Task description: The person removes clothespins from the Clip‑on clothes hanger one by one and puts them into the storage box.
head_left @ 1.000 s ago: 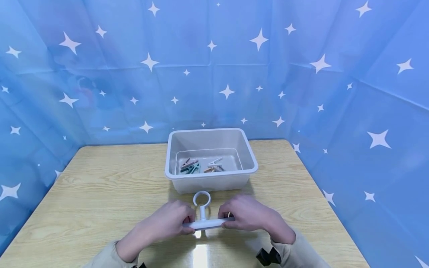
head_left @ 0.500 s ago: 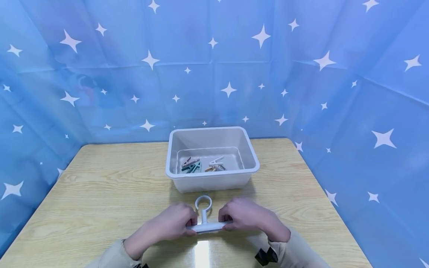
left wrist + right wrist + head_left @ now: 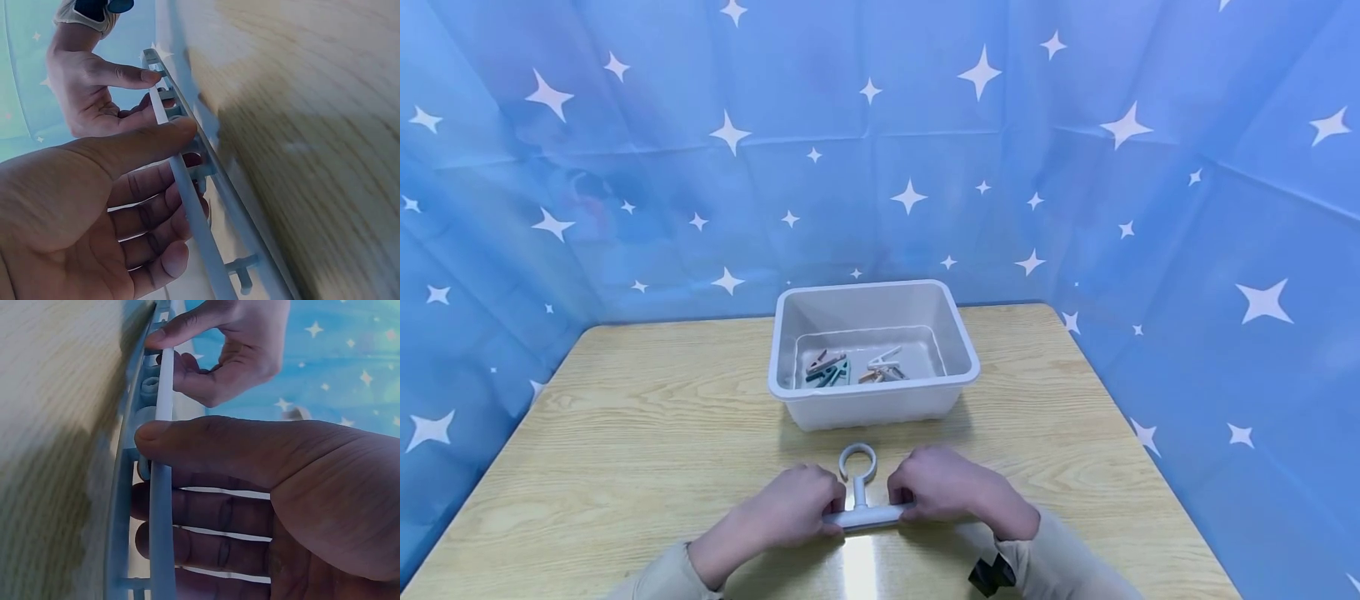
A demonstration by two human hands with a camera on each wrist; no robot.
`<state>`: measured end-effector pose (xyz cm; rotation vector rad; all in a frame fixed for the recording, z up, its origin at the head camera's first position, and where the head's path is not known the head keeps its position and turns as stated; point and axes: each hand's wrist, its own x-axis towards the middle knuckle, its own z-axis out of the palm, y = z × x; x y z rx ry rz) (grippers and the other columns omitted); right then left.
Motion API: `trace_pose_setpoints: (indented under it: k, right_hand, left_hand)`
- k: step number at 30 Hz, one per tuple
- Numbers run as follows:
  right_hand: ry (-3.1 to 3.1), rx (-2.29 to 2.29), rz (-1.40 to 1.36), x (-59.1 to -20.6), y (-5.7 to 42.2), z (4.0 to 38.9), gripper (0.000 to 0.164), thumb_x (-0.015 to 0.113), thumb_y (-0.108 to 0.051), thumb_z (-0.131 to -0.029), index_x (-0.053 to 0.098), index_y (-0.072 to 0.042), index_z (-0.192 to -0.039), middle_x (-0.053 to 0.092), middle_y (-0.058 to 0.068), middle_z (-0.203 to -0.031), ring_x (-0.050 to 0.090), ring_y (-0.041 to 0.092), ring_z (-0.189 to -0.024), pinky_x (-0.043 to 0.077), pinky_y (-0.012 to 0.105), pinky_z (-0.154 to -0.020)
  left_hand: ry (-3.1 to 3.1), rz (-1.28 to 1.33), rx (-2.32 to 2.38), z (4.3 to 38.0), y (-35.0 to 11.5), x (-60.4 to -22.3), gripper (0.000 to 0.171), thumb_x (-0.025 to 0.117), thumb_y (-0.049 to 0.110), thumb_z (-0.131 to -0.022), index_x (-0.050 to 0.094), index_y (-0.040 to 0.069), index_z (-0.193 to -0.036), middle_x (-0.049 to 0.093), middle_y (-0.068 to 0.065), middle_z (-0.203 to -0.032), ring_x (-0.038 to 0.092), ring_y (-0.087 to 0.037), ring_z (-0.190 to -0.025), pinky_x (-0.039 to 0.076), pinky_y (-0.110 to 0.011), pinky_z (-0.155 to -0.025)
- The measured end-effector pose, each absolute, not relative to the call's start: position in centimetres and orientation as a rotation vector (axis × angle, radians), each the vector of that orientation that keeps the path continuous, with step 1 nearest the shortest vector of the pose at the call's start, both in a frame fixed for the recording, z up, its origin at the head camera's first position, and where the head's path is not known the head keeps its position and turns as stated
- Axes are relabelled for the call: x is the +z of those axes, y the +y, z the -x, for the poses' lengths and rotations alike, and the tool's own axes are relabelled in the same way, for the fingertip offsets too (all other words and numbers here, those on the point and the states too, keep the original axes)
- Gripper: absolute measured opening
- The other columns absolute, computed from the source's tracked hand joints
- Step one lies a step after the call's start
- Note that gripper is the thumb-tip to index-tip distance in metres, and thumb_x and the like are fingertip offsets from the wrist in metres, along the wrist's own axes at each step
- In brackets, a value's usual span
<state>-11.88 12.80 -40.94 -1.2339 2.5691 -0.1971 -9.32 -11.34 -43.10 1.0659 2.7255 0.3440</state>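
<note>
A pale hanger [image 3: 869, 517] with a round open hook [image 3: 858, 462] is held over the table in front of a plastic bin. My left hand [image 3: 797, 507] grips its bar left of the hook, thumb on the near side. On the other side, my right hand [image 3: 951, 492] grips the bar the same way. From the left wrist, the hanger's underside [image 3: 206, 231] shows two long rails joined by short crosspieces with small hooks; the left thumb [image 3: 150, 144] presses one rail. The right thumb [image 3: 194, 444] lies across a rail in the right wrist view.
Just beyond the hands stands the whitish bin [image 3: 880, 404], holding several small clothespins [image 3: 829, 369], some teal, others white or brownish. The wooden table [image 3: 647, 433] stretches to both sides. A blue star-patterned curtain [image 3: 820, 183] hangs behind and beside it.
Both hands have brought the hanger slightly toward the person, farther from the bin, keeping their hold. The bin and clothespins stay in place.
</note>
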Motion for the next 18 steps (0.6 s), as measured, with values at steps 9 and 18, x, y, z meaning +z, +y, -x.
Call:
trace_pose_setpoints:
  k: [9,18]
  right_hand:
    - [2.565,-0.216,1.192,-41.99,12.45,11.55,0.015,0.082,-0.03,-0.076,0.067,-0.028,-0.075,0.049,-0.02,-0.064,0.043,-0.002,-0.059,0.035,0.019,-0.055]
    - [2.551,-0.296,1.167,-41.26,12.74,11.98,0.02,0.075,-0.036,-0.086,0.073,-0.022,-0.1,0.066,-0.012,-0.082,0.054,-0.001,-0.072,0.046,0.021,-0.065]
  left_hand:
    - [2.737,-1.068,0.307,8.87,-11.18,-43.51,0.02,0.085,0.035,-0.075,0.069,0.023,-0.074,0.052,0.018,-0.062,0.041,0.001,-0.057,0.035,-0.021,-0.056]
    - [2.773,-1.044,0.3,8.66,-11.39,-42.7,0.029,0.078,0.049,-0.08,0.071,0.021,-0.086,0.052,0.016,-0.07,0.044,0.0,-0.061,0.037,-0.021,-0.055]
